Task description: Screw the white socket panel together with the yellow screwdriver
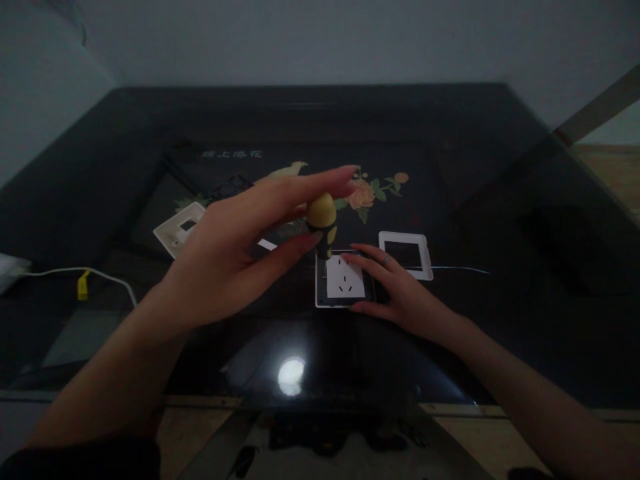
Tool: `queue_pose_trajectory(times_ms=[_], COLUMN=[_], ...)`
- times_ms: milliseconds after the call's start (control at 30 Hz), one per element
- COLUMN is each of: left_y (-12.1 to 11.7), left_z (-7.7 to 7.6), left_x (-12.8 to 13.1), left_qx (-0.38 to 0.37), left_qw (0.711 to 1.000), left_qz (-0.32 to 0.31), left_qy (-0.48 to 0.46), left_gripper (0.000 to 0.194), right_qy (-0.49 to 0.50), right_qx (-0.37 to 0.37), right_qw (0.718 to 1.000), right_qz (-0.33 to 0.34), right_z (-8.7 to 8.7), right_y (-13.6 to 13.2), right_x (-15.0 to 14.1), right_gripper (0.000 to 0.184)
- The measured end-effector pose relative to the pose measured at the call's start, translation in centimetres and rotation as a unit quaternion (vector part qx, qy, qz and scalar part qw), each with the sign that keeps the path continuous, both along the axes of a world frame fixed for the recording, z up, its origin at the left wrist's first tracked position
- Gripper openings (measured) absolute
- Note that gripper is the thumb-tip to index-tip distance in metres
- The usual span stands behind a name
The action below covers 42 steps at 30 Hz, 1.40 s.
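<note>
My left hand point(240, 253) is raised over the dark glass table and pinches the yellow-and-black handle of a short screwdriver point(323, 223) between thumb and fingers, its tip pointing down at a white wall socket point(345, 279). My right hand point(400, 293) rests on the table and presses its fingers against the right edge of that socket, holding it flat.
A white square frame plate point(406, 255) lies just right of the socket. Another white cover plate point(179, 229) lies at the left. A white cable with a yellow tag point(83, 285) runs along the left edge. The glass table point(500, 200) has a flower print.
</note>
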<state>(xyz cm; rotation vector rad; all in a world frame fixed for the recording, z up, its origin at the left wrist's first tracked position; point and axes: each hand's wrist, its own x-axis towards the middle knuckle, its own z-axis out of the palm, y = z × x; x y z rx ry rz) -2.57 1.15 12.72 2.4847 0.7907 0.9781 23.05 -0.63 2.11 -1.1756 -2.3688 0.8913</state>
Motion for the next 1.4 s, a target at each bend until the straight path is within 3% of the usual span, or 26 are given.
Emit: queue_pose_trajectory(times_ms=[133, 267, 333, 500, 567, 667, 833, 900, 1067, 1133, 1300, 1400], left_y=[0.2, 0.5, 0.4, -0.1, -0.2, 0.0, 0.2, 0.2, 0.2, 0.2, 0.4, 0.4], left_z=[-0.6, -1.0, -0.8, 0.1, 0.1, -0.3, -0.4, -0.1, 0.3, 0.1, -0.4, -0.2], left_x=[0.1, 0.4, 0.5, -0.1, -0.3, -0.2, 0.3, 0.2, -0.4, -0.3, 0.4, 0.4], left_qx=[-0.016, 0.104, 0.127, -0.034, -0.060, -0.011, 0.109, 0.090, -0.039, -0.029, 0.117, 0.060], left_qw=[0.999, 0.992, 0.990, 0.999, 0.997, 1.000, 0.993, 0.995, 0.999, 1.000, 0.991, 0.997], left_qz=[0.015, 0.058, 0.059, -0.019, -0.039, -0.027, 0.053, 0.046, -0.014, -0.008, 0.061, 0.040], left_qy=[-0.050, -0.050, -0.025, 0.023, 0.026, 0.011, -0.002, 0.016, 0.016, -0.005, -0.017, 0.006], left_gripper=[0.054, 0.032, 0.028, 0.059, 0.064, 0.057, 0.031, 0.034, 0.056, 0.053, 0.031, 0.044], right_qy=[0.006, 0.004, 0.002, -0.008, -0.010, -0.006, -0.003, -0.005, -0.002, -0.003, -0.005, -0.007], right_qx=[0.006, 0.009, 0.007, 0.007, 0.009, 0.011, 0.011, 0.008, 0.003, 0.003, 0.009, 0.010], right_qw=[1.000, 1.000, 1.000, 1.000, 1.000, 1.000, 1.000, 1.000, 1.000, 1.000, 1.000, 1.000], right_qz=[0.005, 0.006, 0.004, 0.002, 0.004, 0.005, 0.003, 0.003, 0.001, 0.001, 0.000, 0.000], right_z=[-0.1, -0.1, -0.1, -0.1, 0.0, 0.0, -0.1, -0.1, 0.0, 0.1, 0.0, 0.0], right_y=[0.1, 0.1, 0.1, 0.1, 0.1, 0.2, 0.1, 0.1, 0.1, 0.1, 0.1, 0.1], right_x=[0.0, 0.0, 0.0, 0.0, 0.0, 0.0, 0.0, 0.0, 0.0, 0.0, 0.0, 0.0], right_gripper=[0.069, 0.069, 0.069, 0.069, 0.069, 0.068, 0.068, 0.068, 0.068, 0.068, 0.068, 0.068])
